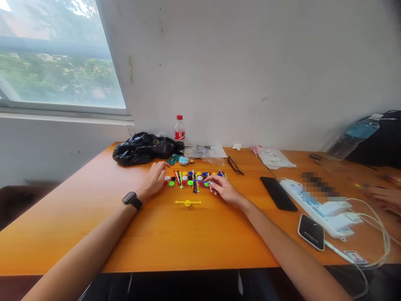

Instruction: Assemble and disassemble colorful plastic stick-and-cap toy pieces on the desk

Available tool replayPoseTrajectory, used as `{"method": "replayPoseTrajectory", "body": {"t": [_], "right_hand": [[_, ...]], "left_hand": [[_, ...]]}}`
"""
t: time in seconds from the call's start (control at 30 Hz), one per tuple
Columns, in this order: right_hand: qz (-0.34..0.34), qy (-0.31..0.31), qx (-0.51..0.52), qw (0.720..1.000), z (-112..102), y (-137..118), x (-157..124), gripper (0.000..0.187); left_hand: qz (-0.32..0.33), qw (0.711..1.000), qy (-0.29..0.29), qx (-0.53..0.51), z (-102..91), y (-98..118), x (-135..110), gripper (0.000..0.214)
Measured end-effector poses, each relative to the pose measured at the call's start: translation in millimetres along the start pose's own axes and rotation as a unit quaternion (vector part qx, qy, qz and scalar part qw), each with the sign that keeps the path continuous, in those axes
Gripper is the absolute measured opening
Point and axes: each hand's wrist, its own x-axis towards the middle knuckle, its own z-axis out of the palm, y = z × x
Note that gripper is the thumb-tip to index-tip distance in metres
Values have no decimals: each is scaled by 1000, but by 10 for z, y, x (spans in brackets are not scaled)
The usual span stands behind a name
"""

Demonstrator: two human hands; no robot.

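Observation:
My right hand (222,187) pinches a thin blue plastic arrow (201,181) between thumb and fingers, over a cluster of small coloured parts. My left hand (156,176) rests on the table at the cluster's left end, its fingers apart and holding nothing I can see. The cluster has rows of round bases, among them a green base (171,184) and a white base (184,178), with several thin arrows (178,178) in red, black, green and white lying across. Nearer to me, a yellow arrow (196,202) sits across a yellow round base (187,204).
Behind the parts are a black plastic bag (140,149), a red-capped bottle (179,133), clear plastic packaging (205,152) and glasses (234,165). To the right lie a black phone (278,193), a power strip (300,205) with cables and another phone (311,232). Another person's hand (385,194) shows far right.

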Motion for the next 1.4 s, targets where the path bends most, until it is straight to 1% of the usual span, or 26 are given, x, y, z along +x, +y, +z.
{"method": "replayPoseTrajectory", "body": {"t": [0.03, 0.1, 0.23, 0.27, 0.37, 0.4, 0.47, 0.53, 0.63, 0.7, 0.93, 1.1, 1.17, 1.27, 1.33, 1.4], "right_hand": [[-5, 0, -2, 1000, 0, 2, -2, 33], [-8, 4, 1, 1000, 10, 6, -3, 32], [7, 15, 23, 1000, 52, -1, 1, 23], [11, 17, 27, 999, 60, -7, 3, 21], [19, 22, 34, 999, 67, -35, 6, 19], [19, 23, 36, 999, 65, -44, 5, 20], [21, 23, 34, 999, 62, -57, 0, 21], [29, 20, 30, 999, 62, -59, -5, 22], [38, 19, 28, 999, 66, -42, -6, 22], [36, 19, 28, 999, 66, -25, 0, 22], [40, 16, 15, 999, 51, -2, 13, 25], [35, 17, 11, 999, 54, 9, 14, 28], [37, 20, 6, 999, 50, 30, 19, 28], [43, 23, 6, 999, 40, 52, 27, 29], [40, 26, -1, 999, 37, 43, 29, 31], [24, 27, -19, 999, 46, 13, 23, 34]], "left_hand": [[8, 1000, 11, -10, -6, 48, -3, 30], [22, 999, 13, -29, -27, 162, -13, 29], [65, 996, -31, -57, -107, 450, -64, 31], [86, 993, -56, -60, -127, 529, -85, 31], [166, 971, -167, -36, -147, 745, -158, 25], [191, 963, -189, -22, -137, 801, -182, 29], [226, 949, -218, 4, -98, 881, -219, 34], [241, 943, -228, 23, -52, 910, -238, 29], [242, 944, -219, 44, -14, 879, -235, 18], [237, 948, -206, 56, -14, 834, -222, 15], [228, 958, -161, 67, 7, 709, -192, 18], [222, 964, -140, 48, -15, 761, -193, 25], [218, 966, -135, 30, -33, 810, -203, 25], [187, 976, -112, -29, -5, 856, -230, 28], [157, 981, -81, -82, 66, 849, -247, 31], [133, 980, -55, -135, 167, 820, -258, 28]]}}
